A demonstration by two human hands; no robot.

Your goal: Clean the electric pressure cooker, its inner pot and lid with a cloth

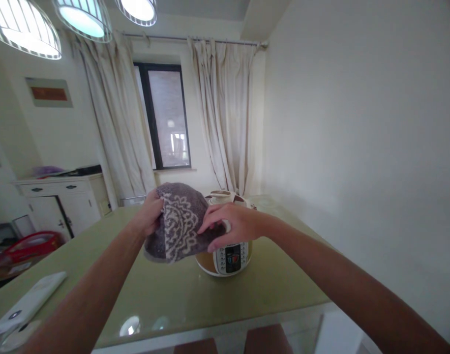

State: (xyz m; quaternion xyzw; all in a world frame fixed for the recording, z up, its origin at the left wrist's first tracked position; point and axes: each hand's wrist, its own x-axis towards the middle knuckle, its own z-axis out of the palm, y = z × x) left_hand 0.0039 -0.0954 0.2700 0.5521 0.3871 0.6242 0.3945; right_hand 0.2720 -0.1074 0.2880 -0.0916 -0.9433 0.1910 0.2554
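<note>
A greyish-brown knit hat (184, 216) with a cream lace-like pattern is held up over the table in front of me. My left hand (150, 214) is closed on its left side, fingers curled around the fabric. On the opposite side my right hand (234, 223) has its thumb and fingers bent around the hat's right end, pinching it; the exact fingertip contact is partly hidden. Just behind the hat and right hand stands an electric pressure cooker (232, 258), with a white base and a dark control panel. Hat and right hand cover part of it.
The green-topped table (165, 300) spreads beneath my arms. At its left lies a long white device (31, 302). A red basket (33, 248) sits beyond the left edge, near a white cabinet (80, 201). Two brown seats (269, 339) show at the table's front; a wall (357, 123) rises right.
</note>
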